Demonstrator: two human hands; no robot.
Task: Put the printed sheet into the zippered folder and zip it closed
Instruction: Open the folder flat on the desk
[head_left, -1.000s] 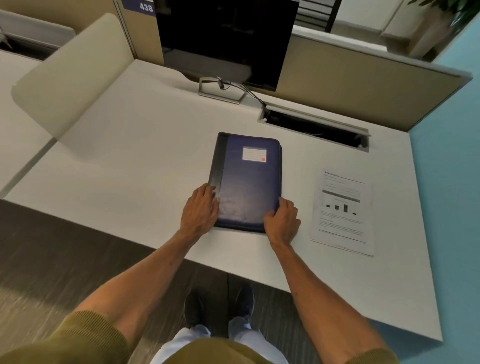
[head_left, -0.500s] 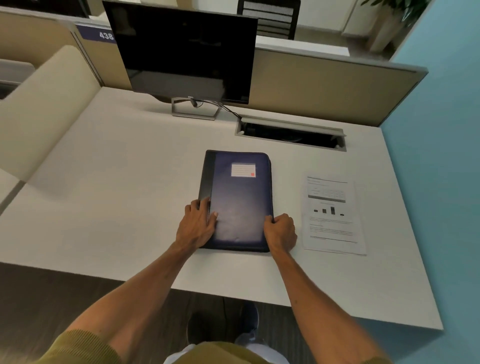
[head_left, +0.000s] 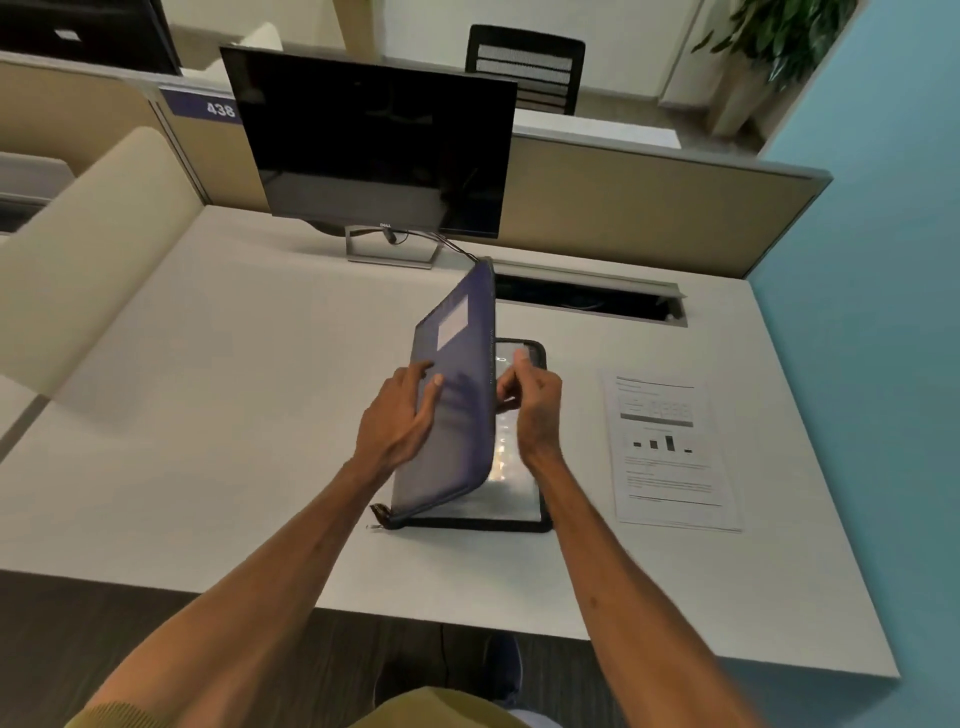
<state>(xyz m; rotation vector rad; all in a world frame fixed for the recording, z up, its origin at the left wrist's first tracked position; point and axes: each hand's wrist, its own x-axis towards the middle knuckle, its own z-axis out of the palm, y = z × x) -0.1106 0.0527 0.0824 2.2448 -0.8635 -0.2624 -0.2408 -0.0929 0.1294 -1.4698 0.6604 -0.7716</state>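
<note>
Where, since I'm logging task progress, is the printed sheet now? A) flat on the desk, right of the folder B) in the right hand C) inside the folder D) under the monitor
A: the printed sheet lies flat on the desk, right of the zippered folder, whose cover stands raised.

The zippered folder (head_left: 452, 415) has a dark navy cover with a pale, whitish label (head_left: 453, 322) near its top, black edging round the zip, and a glossy inside that throws back light in pale streaks. The printed sheet (head_left: 670, 483) is white with lines of black text, a grey band and a few small black bars. The bench (head_left: 208, 415) is off-white. The monitor (head_left: 374, 140) has a black screen on a silver stand (head_left: 389, 252). The partition (head_left: 623, 208) is tan, and its number plate (head_left: 208, 108) is dark blue-violet with white digits. The wall (head_left: 883, 260) is light blue, the plant (head_left: 779, 36) green and the chair (head_left: 524, 67) black with pale stripes. The floor (head_left: 104, 623) is a streaked dark grey-brown, and the sleeve (head_left: 119, 714) is olive.
</note>
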